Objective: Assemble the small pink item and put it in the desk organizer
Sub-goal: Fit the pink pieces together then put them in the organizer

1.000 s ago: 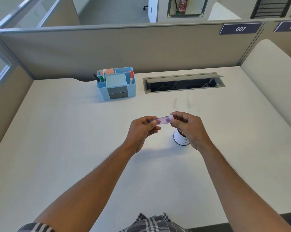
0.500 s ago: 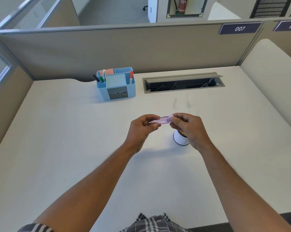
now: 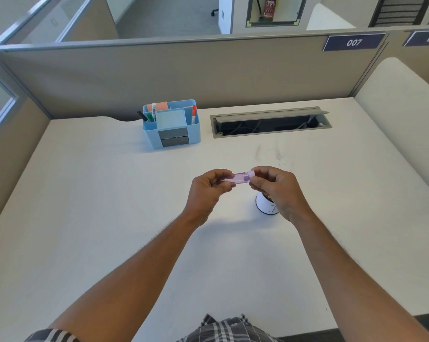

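While pinched between both hands' fingers (image 3: 229,184), one pink item (image 3: 243,178); beyond, one blue organizer (image 3: 193,134), four pens.

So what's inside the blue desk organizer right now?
The blue desk organizer holds markers: black, green, white and red, plus pink notes and a pale blue pad. Its grey drawer is shut, contents hidden.

1. We are finding the desk organizer (image 3: 171,127) sitting at the desk's (image 3: 85,218) rear, left of the cable tray (image 3: 270,122).
2. We are finding the cup (image 3: 266,206) standing near centre, partly behind the right hand (image 3: 277,188).
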Available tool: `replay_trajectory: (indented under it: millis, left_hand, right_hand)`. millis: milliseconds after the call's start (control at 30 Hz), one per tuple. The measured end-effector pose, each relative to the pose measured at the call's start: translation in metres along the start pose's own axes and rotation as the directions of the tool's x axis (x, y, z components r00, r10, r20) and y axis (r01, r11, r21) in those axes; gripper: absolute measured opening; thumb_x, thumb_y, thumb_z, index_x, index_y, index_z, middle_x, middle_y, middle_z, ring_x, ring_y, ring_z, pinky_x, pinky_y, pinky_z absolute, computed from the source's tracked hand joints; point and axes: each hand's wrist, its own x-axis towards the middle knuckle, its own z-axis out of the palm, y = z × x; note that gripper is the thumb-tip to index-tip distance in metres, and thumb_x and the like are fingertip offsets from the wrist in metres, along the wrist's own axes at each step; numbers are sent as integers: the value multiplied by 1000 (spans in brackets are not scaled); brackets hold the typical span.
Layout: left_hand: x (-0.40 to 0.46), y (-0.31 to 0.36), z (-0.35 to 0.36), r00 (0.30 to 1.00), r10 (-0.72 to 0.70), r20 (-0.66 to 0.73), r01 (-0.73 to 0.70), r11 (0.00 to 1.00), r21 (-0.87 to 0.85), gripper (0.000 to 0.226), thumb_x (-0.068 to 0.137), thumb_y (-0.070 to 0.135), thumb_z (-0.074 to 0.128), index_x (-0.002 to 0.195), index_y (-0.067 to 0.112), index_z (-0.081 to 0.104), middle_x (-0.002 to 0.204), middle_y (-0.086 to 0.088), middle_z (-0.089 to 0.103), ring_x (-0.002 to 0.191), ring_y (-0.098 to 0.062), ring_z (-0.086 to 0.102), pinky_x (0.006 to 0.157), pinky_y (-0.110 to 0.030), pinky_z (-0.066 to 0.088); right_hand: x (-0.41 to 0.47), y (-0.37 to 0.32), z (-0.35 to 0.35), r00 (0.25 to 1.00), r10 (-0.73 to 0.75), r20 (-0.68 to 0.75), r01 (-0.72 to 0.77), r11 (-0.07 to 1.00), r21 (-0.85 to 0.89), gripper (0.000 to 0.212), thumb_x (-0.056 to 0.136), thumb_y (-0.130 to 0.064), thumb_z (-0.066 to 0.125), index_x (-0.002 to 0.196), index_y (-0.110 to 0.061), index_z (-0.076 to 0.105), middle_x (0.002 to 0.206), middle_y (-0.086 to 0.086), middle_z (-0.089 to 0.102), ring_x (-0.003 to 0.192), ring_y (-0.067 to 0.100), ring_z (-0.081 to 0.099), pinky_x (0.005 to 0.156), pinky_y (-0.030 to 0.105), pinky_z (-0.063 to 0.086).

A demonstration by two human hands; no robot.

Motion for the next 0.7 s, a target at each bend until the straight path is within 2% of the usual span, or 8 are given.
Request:
replay_trajectory:
  millis: [133,200,300,400,500,567,700]
  left_hand:
    - [0,2,-1,1000,-1,4,1,1000,-21,23,92,-7,63,110,6,69,106,-16,75,84,-23,73,86,-37,59]
    - [0,3,-1,1000,-13,-2,13,1000,-20,19,94,-3,61,111,1,68,104,-21,74,81,-24,72,84,-36,59]
    - [0,4,-1,1000,-27,-1,27,1000,-10,18,97,5,60,111,-1,69,99,-23,74,76,-23,70,77,-33,57]
    - [-2,4,0,999,-37,20,37,999,-2,20,100,12,57,111,2,70,89,-15,74,74,-22,66,72,-31,56]
    - [-2,4,0,998,-49,27,49,999,2,21,100,18,57,108,4,71,81,-10,72,71,-21,63,70,-30,54]
    - [-2,4,0,998,-54,29,54,999,3,22,101,19,57,106,3,71,78,-7,71,69,-19,62,69,-30,53]
    - [-2,3,1,999,-26,32,26,999,20,18,99,16,59,107,6,71,82,-7,72,70,-17,63,71,-30,53]
  right_hand:
    - [0,2,0,1000,-10,-5,10,998,-68,19,88,-6,77,101,-18,80,82,-5,79,78,13,73,58,8,47]
    - [0,3,0,1000,-25,-4,24,994,-107,19,86,-10,79,102,-21,80,79,-10,77,64,2,66,56,6,44]
    - [0,3,-1,999,-43,5,44,992,-118,20,86,-11,79,104,-20,78,81,-12,77,53,-3,60,54,5,42]
    - [-1,1,0,999,-43,7,43,995,-95,19,88,-10,78,105,-19,78,83,-10,79,61,-2,66,57,5,44]
    - [-2,-2,1,1000,-11,4,11,1000,25,15,91,-5,75,100,-17,80,90,0,82,88,18,79,65,10,52]
    - [-2,-2,3,1000,0,6,0,998,65,17,93,-2,72,95,-17,81,91,3,83,90,23,79,70,14,55]
    - [-1,-2,3,1000,1,-14,-1,999,37,15,93,-9,74,89,-21,83,89,1,83,82,21,80,68,14,56]
